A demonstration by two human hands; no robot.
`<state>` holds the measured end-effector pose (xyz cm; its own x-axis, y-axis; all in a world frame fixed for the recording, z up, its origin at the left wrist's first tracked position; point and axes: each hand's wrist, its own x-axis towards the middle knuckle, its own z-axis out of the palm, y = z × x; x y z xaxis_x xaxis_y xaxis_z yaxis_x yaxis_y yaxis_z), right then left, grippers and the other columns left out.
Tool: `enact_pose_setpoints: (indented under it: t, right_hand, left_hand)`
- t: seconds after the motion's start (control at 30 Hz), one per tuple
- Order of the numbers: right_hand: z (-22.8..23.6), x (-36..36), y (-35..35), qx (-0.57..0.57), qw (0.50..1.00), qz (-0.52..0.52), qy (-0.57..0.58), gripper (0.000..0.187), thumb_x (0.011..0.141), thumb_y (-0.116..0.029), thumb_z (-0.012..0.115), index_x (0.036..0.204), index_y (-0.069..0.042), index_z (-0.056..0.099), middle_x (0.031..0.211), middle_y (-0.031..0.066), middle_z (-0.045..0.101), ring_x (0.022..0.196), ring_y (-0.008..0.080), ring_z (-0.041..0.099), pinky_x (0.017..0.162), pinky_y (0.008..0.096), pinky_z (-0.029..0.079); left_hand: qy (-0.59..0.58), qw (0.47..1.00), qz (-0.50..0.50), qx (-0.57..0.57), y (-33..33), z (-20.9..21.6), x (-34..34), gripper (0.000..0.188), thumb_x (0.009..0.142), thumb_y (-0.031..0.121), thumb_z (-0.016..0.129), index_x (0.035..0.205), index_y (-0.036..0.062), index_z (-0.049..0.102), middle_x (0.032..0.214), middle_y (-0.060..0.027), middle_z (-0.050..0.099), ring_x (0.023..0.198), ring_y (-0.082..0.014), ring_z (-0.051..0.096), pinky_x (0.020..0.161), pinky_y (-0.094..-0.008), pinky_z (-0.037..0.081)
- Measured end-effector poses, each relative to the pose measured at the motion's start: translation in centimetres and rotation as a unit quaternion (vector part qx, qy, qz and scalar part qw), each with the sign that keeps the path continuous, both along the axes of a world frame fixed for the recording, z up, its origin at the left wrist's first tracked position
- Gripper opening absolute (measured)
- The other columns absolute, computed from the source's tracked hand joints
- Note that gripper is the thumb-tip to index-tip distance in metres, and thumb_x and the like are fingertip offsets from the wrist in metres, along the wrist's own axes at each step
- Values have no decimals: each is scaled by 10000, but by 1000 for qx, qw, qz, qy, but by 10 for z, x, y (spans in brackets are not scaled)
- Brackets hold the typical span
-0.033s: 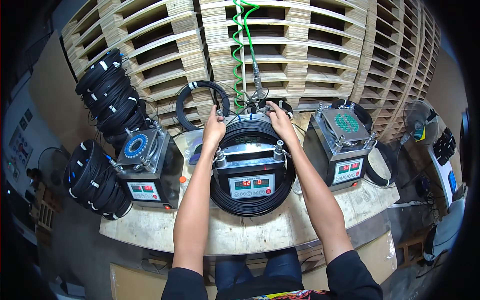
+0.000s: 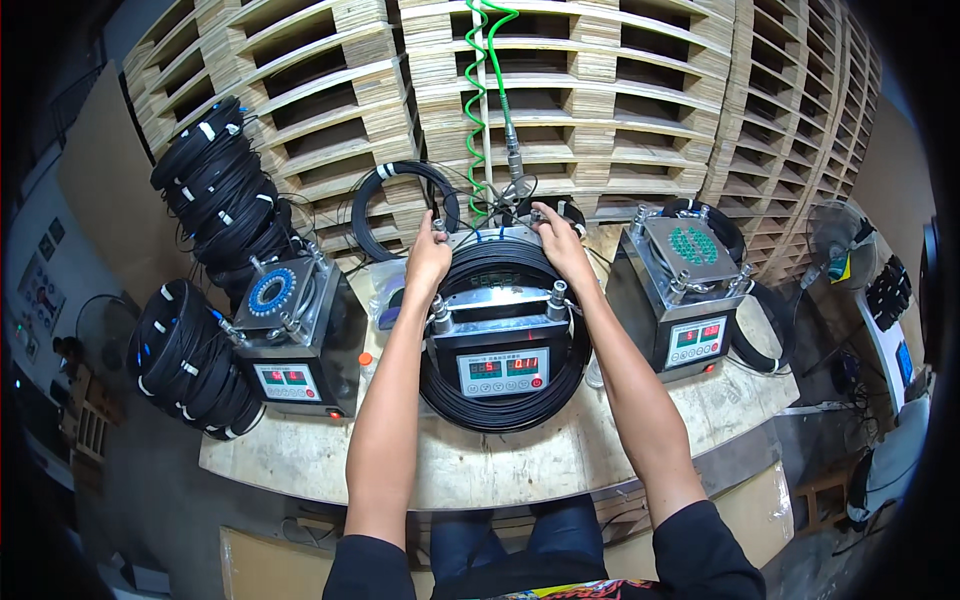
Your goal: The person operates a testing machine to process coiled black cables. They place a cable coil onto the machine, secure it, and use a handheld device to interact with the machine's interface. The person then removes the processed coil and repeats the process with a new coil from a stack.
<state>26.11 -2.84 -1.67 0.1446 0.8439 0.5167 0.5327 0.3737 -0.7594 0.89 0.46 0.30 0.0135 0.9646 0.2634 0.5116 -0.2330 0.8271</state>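
A coil of black cable (image 2: 508,412) lies around the middle polishing-type machine (image 2: 505,345), which has metal corner posts and a lit red digital panel on its front. My left hand (image 2: 428,265) reaches over the coil to the far left corner, thumb and index finger closed about a metal knob (image 2: 439,226). At the far right corner, my right hand (image 2: 562,248) pinches another knob (image 2: 537,214), partly hidden by the fingers. Two near posts (image 2: 558,300) stand untouched at the machine's front corners. Cable partly covers the machine's top.
Similar machines stand left (image 2: 290,335) and right (image 2: 685,290) on the wooden table (image 2: 480,470). Tall stacks of black cable coils (image 2: 185,355) rise at the left. Behind are wooden pallets (image 2: 570,100) and a green spiral air hose (image 2: 475,110). An orange-capped bottle (image 2: 366,362) sits beside my left forearm.
The red readings on the machines' panels have changed. Both hands and the cable coil stay in the same place.
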Motion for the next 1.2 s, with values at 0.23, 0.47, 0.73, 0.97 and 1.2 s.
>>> enact_pose_setpoints:
  t: [0.23,0.47,0.73,0.97,1.2]
  right_hand:
    - [-1,0,4,-28,999,-27,-16,419,994,-195,425,1370,-37,525,1120,233,690,1072,310,669,949,369,487]
    - [1,-3,1,-9,999,-26,-17,411,1031,-234,430,1320,24,567,1188,217,674,1053,288,678,938,357,494]
    - [2,-5,-1,0,1000,9,29,440,1040,-306,392,1308,-8,573,1204,256,643,1168,399,600,993,414,460]
    - [-1,-1,3,-31,999,-17,4,475,1035,-362,387,1324,-31,567,1222,250,635,1186,416,578,1007,432,451]
    - [-3,1,2,-31,999,-27,3,463,1037,-362,377,1316,-50,576,1204,246,642,1172,425,578,992,447,455]
  left_hand:
    - [-40,999,-26,-17,-3,2,1,750,871,186,599,1544,62,292,1059,-97,662,998,-263,640,949,-351,455]
    - [35,999,-21,-26,-7,9,2,744,875,260,581,1542,86,301,1109,-116,644,1073,-314,627,990,-386,434]
    - [12,999,-25,-19,-9,10,-1,736,887,205,573,1559,139,279,1069,-109,658,1006,-258,632,958,-347,444]
    - [-10,999,-28,-26,-19,18,0,752,877,147,598,1562,170,290,1097,-100,677,1033,-229,638,974,-338,442]
    - [11,1000,-4,-13,-14,12,1,748,871,219,618,1545,107,313,1126,-103,678,1056,-233,645,983,-329,440]
